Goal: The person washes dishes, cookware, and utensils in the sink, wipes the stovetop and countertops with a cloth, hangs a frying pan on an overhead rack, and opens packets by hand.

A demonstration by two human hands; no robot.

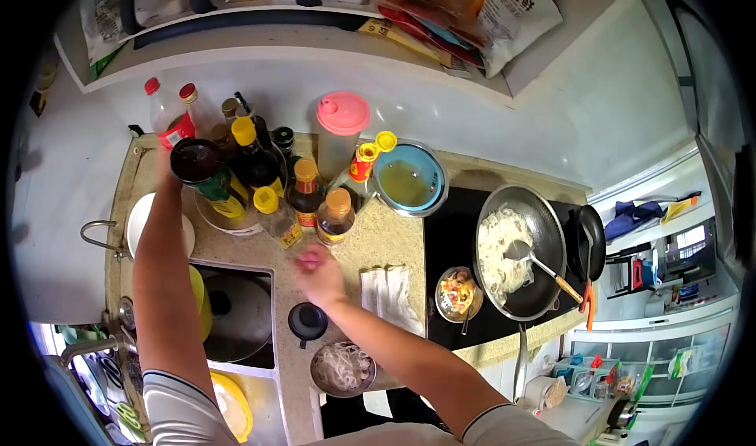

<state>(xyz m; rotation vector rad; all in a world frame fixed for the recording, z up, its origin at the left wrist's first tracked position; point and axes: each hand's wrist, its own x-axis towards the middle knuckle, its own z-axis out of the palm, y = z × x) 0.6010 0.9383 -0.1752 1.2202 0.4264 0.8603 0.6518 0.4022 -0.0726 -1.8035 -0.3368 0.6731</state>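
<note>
My left arm stretches to the back left of the counter, where my left hand is mostly hidden beside a large dark-topped jar with a green and yellow label. Whether the fingers grip that jar does not show. My right hand hovers over the counter in front of the sauce bottles, its fingers curled together; anything inside them is hidden. Closest to it are a yellow-capped bottle and an orange-capped bottle. A black round lid lies below that hand, and a folded white cloth lies to its right.
On the black cooktop stand a wok with pale food and a spatula, plus a small bowl of colourful food. A bowl of pale strips sits at the front edge. The sink is left; a shelf hangs overhead.
</note>
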